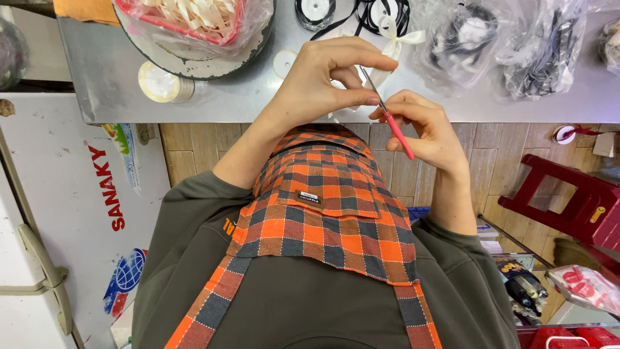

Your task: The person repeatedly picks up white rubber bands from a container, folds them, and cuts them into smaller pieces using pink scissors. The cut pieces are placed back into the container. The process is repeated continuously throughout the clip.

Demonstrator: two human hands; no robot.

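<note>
The hands meet over the near edge of the grey worktop (116, 77). In front of them a small bare strip of worktop is free. To the left, a ribbon roll (161, 83) and a round tray (194, 61) under a bag of pale ribbon (194, 16) block the way. To the right, clear plastic bags (510, 45) with dark ribbon crowd the surface. Straight ahead lie black ribbon spools (349, 11) and a white bow (397, 40). Below the edge, a red stool (568, 200) stands at the right.
</note>
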